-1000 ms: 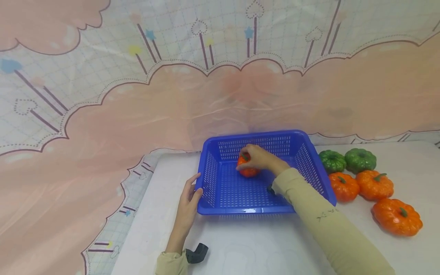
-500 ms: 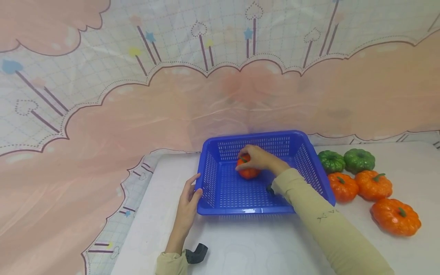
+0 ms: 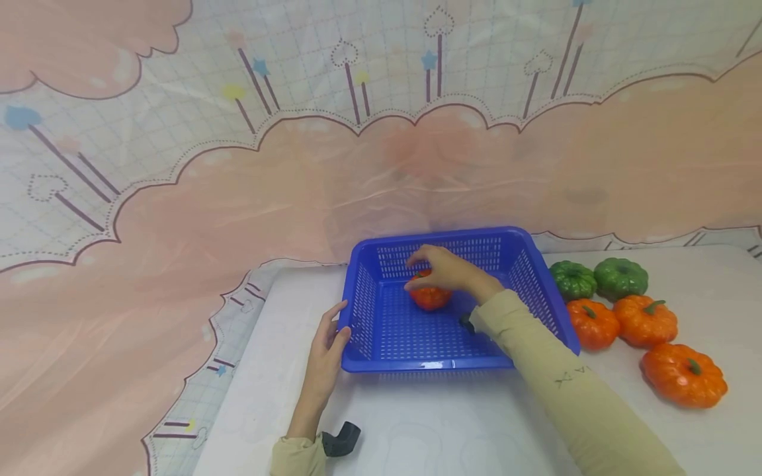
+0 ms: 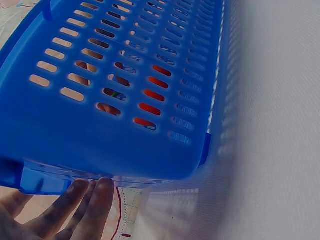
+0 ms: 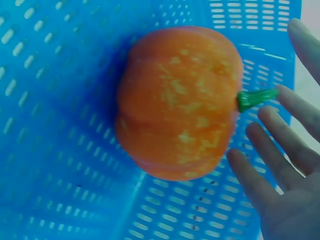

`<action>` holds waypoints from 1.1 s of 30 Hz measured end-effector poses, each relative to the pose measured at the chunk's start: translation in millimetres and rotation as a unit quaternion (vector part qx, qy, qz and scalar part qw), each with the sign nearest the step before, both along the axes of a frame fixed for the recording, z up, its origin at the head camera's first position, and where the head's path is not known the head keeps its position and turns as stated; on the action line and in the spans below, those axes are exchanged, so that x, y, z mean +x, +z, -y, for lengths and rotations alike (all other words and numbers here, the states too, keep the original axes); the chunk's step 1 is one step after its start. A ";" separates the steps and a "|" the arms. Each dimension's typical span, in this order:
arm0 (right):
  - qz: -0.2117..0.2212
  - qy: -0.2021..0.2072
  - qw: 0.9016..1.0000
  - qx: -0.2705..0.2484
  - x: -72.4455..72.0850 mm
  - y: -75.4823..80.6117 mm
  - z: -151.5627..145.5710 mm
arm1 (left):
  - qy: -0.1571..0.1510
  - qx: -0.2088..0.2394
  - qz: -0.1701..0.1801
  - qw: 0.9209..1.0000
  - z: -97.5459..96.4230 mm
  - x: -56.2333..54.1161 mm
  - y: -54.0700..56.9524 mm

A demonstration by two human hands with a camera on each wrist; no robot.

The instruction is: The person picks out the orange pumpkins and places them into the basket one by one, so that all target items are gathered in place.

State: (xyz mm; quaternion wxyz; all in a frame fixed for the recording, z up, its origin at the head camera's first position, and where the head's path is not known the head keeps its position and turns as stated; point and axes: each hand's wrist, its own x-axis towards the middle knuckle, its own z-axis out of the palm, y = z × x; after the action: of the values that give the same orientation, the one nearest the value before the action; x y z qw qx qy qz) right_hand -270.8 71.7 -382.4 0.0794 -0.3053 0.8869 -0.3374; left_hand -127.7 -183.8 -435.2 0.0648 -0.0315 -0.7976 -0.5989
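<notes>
see orange pumpkin (image 3: 432, 300) in blue basket (image 3: 428, 365), toward the back. find right hand (image 3: 449, 270) just beside it, fingers (image 5: 275, 154) apart, unclamped; can't tell stem (image 5: 256, 99) contact. see left hand (image 3: 324, 354) touching left rim (image 3: 350, 277), fingers straight.

Smooth, perforated plastic basket (image 3: 428, 365) and glossy pumpkin (image 3: 431, 299) inside.

An orange pumpkin (image 5: 180, 102) lies in a blue basket (image 5: 65, 150); the right grip (image 5: 295, 202), fingers (image 5: 270, 155) spread apart, is near its green stem (image 5: 256, 98)
</notes>
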 end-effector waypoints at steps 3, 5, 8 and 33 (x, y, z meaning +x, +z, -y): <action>-0.013 0.007 1.000 -0.006 1.0 1.7 0.4 | 0.001 -0.002 0.002 1.000 -0.1 0.3 0.5; -0.022 0.012 1.000 -0.006 2.0 3.6 0.3 | 0.002 -0.004 0.002 1.000 -0.1 0.8 1.0; -0.034 0.022 0.999 -0.001 4.3 8.4 -0.4 | 0.002 -0.005 -0.001 1.000 0.6 1.0 1.5; -0.077 0.054 0.995 0.030 29.1 37.6 -16.9 | 0.001 -0.003 0.001 1.000 0.5 1.3 4.2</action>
State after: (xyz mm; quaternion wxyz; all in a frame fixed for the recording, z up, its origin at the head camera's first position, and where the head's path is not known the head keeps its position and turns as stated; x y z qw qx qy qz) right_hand -241.7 88.7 -344.8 0.0386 -0.3753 0.8824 -0.2812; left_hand -126.3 -184.4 -431.0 0.0648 -0.0299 -0.7995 -0.5964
